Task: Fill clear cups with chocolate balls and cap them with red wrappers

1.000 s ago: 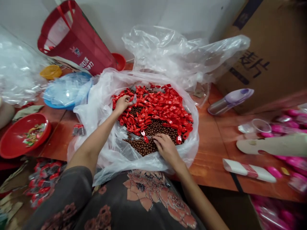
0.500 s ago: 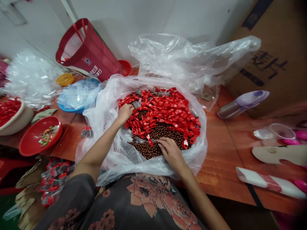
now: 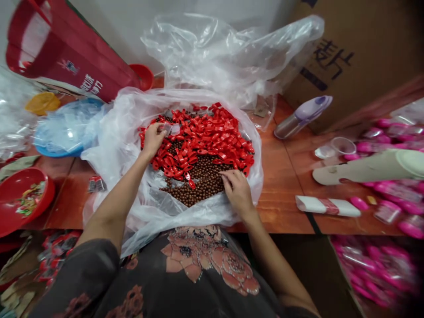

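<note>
A large clear plastic bag [image 3: 132, 104] lies open on the table and holds a heap of glossy red plastic pieces [image 3: 202, 137] over small brown balls [image 3: 198, 187]. My left hand [image 3: 153, 139] rests on the upper left of the red heap, its fingers together at a small clear plastic piece [image 3: 167, 128]. I cannot tell whether they grip it. My right hand [image 3: 237, 190] lies at the lower right of the heap, its fingers apart and touching the brown balls beside the red pieces. Nothing shows in it. The bottom of the bag is hidden under the heap.
An orange wooden table [image 3: 281, 194] carries a blue basin [image 3: 66, 132], a red bowl [image 3: 23, 196], a lilac flask [image 3: 301, 117] and pink packaged items [image 3: 394, 192]. A red tote bag [image 3: 69, 57] and a printed cardboard box [image 3: 351, 57] stand behind. My dark floral garment [image 3: 195, 269] fills the foreground.
My right hand has slid rightward across the brown balls towards the red pieces. The left hand stays at the same place on the heap. The whole view has swung, shifting the scene left.
</note>
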`<state>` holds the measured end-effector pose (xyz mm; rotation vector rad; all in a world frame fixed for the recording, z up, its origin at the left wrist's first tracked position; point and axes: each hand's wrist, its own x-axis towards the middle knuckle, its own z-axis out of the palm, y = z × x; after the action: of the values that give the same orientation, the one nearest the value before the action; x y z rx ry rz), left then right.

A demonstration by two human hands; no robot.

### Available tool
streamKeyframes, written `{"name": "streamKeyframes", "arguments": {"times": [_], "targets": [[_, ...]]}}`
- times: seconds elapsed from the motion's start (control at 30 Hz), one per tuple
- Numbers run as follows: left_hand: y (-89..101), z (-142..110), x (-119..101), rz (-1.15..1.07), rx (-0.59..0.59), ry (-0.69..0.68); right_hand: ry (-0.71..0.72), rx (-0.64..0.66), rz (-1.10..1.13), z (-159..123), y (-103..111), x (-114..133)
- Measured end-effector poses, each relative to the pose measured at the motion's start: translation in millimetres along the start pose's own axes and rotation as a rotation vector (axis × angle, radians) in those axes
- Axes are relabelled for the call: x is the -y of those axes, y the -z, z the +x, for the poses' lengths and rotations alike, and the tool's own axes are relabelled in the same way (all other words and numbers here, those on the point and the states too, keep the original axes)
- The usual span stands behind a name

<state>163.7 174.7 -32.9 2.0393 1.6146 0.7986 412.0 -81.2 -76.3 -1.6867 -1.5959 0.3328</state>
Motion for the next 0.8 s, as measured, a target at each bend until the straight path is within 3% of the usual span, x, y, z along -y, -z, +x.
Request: {"name": "streamKeyframes", "arguments": {"times": [0.07, 0.2, 0.27, 0.37, 0.47, 0.7, 0.8], "targets": [[2.6, -28.0, -10.1, -0.094, 0.025, -0.087, -0.03, -0.023, 0.014, 5.4, 5.7, -5.6], [-21.1, -89.4, -31.2, -0.328, 0.488, 0.037, 0.023, 0.023, -0.057, 23.7, 5.4, -12.0], [-41.9, -108.1, -37.1, -0.379, 0.625, 0.142, 0.097, 0.101, -0.182, 34.4, 2.0, -13.1], [-69.3, -115.3, -42.5, -0.44, 0.639, 0.234, 0.146, 0.207, -0.392, 46.6, -0.7, -14.1], [-86.5, -110.2, -49.6, -0.503, 0.614, 0.295, 0.123, 0.212, -0.438, 49.7, 2.8, -15.8], [-111.4, -108.3, -62.7, -0.695, 0.546, 0.385, -0.025, -0.074, -0.04, 27.5, 22.5, -11.0], [-120.2, -109.4, -64.4, -0.783, 0.54, 0.39, -0.092, -0.093, 0.031, 15.5, 25.9, -5.2]]}}
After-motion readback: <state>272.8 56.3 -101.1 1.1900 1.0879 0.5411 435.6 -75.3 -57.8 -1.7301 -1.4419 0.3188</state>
